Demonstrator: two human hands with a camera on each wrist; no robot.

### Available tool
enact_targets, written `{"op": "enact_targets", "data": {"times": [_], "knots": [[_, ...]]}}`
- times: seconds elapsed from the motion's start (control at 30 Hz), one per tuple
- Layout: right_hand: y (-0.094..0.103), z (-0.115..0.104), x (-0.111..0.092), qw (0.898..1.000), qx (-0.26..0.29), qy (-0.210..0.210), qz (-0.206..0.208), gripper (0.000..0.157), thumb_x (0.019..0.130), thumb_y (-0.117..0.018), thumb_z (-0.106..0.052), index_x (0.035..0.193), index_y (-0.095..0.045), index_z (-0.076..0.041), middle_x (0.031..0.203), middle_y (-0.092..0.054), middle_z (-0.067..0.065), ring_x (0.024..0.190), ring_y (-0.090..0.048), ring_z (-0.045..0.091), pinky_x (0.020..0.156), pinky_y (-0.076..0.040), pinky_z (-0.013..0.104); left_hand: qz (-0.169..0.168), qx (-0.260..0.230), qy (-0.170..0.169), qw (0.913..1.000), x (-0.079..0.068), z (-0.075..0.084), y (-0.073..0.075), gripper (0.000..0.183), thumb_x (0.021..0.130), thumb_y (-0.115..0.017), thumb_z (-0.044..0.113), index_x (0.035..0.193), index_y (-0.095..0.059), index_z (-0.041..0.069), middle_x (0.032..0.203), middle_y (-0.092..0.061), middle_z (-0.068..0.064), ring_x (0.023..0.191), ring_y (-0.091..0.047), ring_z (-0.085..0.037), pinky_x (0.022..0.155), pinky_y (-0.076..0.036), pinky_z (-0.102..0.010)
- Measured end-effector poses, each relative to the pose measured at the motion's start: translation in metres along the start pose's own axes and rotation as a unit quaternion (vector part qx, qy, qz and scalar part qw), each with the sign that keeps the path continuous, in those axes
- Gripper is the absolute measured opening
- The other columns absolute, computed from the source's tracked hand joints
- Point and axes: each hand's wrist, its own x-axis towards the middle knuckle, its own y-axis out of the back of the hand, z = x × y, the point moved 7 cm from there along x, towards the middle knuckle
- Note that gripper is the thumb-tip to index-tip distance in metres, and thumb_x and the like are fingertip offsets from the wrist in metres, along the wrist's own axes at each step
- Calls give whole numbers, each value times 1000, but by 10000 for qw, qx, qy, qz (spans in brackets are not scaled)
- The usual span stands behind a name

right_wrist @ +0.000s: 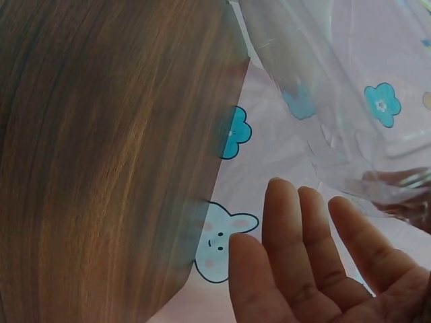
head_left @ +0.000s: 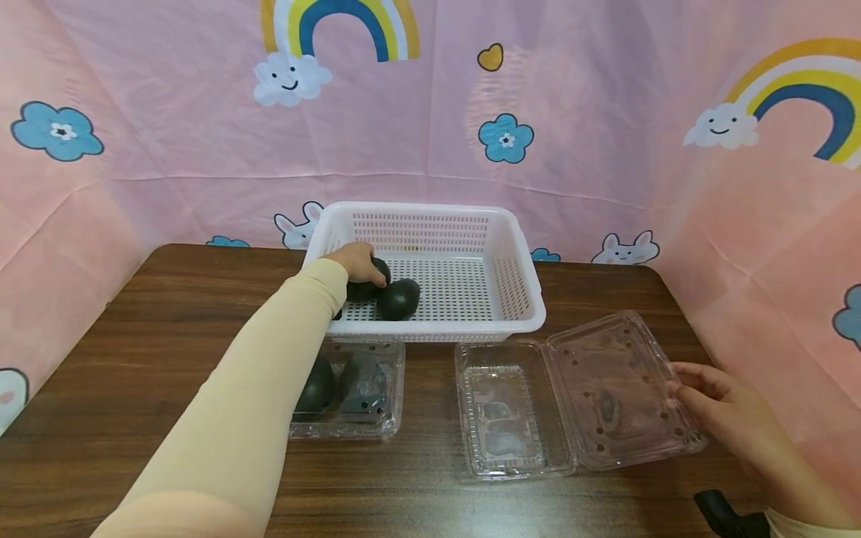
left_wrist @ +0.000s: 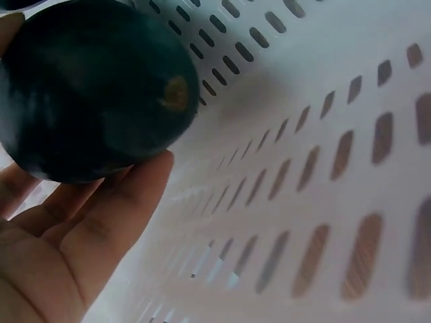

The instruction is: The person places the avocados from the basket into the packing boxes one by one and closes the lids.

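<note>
Inside the white basket (head_left: pixel 507 326), my left hand (head_left: pixel 354 261) grips a dark green avocado (left_wrist: pixel 97 94), fingers curled under it in the left wrist view. Another avocado (head_left: pixel 398 300) lies right beside it on the basket floor. At the right, my right hand (head_left: pixel 729 411) pinches the outer edge of a clear plastic lid (head_left: pixel 622 392) between thumb and forefinger. Its other fingers (right_wrist: pixel 283 229) are extended in the right wrist view. This lid is hinged to a clear container (head_left: pixel 504 418) and tilts up away from it.
A second clear container (head_left: pixel 393 388) stands in front of the basket, with dark avocados (head_left: pixel 316 388) in it, partly behind my left sleeve (head_left: pixel 235 396). All stand on a brown wooden table (head_left: pixel 430 493). Pink printed cloth (head_left: pixel 430 104) rises behind and along both sides.
</note>
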Motion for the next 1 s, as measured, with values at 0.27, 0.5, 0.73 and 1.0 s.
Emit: {"op": "enact_targets", "data": {"times": [0.27,0.5,0.73,1.0], "knots": [[-1,-3,-1,9999,29,-74,-65,51,101,-52,-24,136,-41,12,110,-64,8,81,-58,-6,64,-53,24,404,-304,-38,9987,2,-4,4,66,83,-66,30,132,-45,-9,128,-52,-26,111,-51,-36,98,-43,-48],[0,-2,-2,9999,98,23,47,50,100,-54,-24,135,-43,11,102,-65,-6,80,-60,-4,63,-53,25,566,-349,-36,9978,-6,3,10,65,83,-64,28,133,-45,-9,129,-52,-27,112,-51,-36,99,-43,-47],[2,-3,-4,10000,-14,10,-5,51,101,-52,-24,136,-41,12,113,-64,15,81,-59,-5,64,-53,25,726,-405,-147,9964,-17,8,20,61,83,-63,26,129,-46,-10,126,-53,-27,110,-52,-37,95,-45,-46],[1,-5,-5,9999,107,-28,-44,52,101,-51,-24,136,-40,12,106,-65,7,79,-60,-2,63,-53,26,893,-511,-232,9944,-18,7,28,60,83,-63,27,128,-46,-9,124,-53,-26,107,-52,-37,90,-47,-47]]}}
